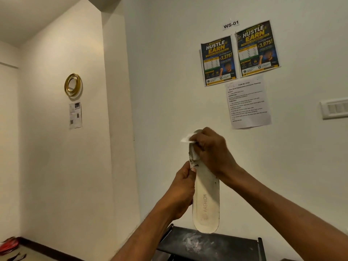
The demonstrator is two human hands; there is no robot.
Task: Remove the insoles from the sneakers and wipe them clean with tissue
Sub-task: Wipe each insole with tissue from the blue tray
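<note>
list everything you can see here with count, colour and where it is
insole: 1, off-white with grey FASHION lettering, held upright in front of the wall
tissue: 1, white, pressed on the insole's top end
rack: 1, black with a dusty top, under the insole
posters: 2, dark blue and yellow, high on the wall
task sheet: 1, white, under the posters
label: 1, white, reads WS-01, above the posters
ring: 1, gold, left wall
small sheet: 1, white, under the ring
switch plate: 1, white, right edge
red thing: 1, floor at bottom left, unclear
left hand: gripping the insole's left edge
right hand: holding the tissue
</note>
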